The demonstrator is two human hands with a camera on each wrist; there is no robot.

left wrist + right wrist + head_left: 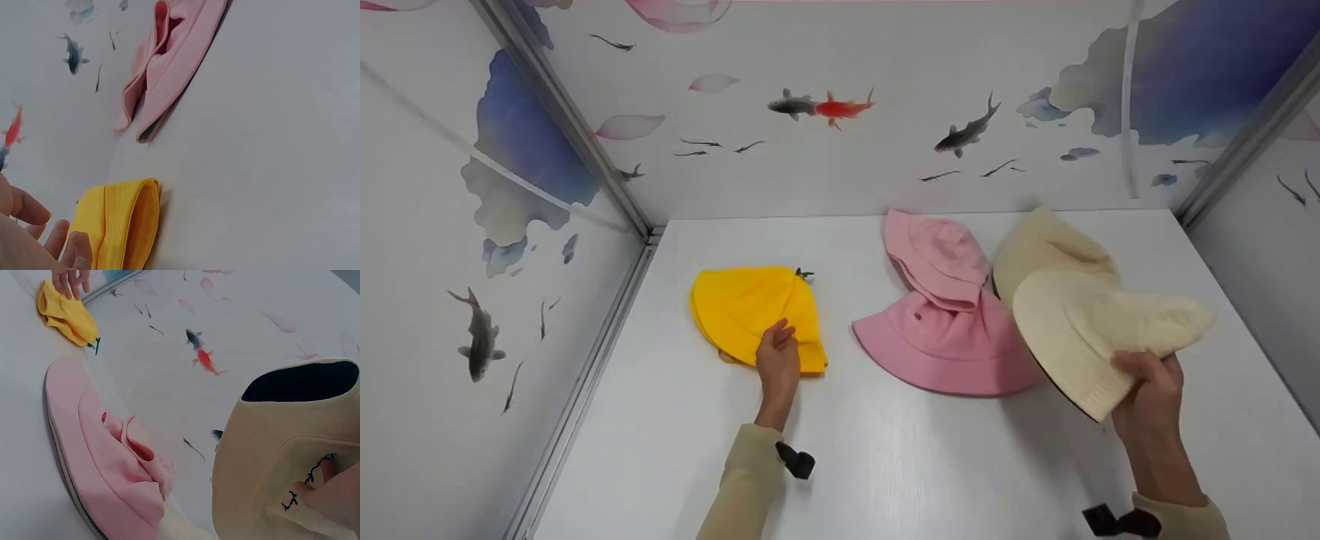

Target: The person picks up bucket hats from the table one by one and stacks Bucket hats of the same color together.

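Note:
My right hand [1155, 394] grips a cream bucket hat [1080, 322] by its edge, holding it up at the right. In the right wrist view this hat [270, 455] shows a dark lining and dark stitched lettering beside the thumb. Over the front of a folded yellow bucket hat [750, 304] hovers my left hand [778, 364], its fingers loosely bent around nothing. The left wrist view shows those fingers apart from the yellow hat [115, 225]. Behind the held hat, a second cream hat [1050, 247] lies on the table, partly hidden.
Two pink bucket hats lie mid-table: a small folded one [937, 255] overlaps the crown of a larger one [945, 352]. White panels printed with fish and petals stand behind and at both sides of the white table [885, 465].

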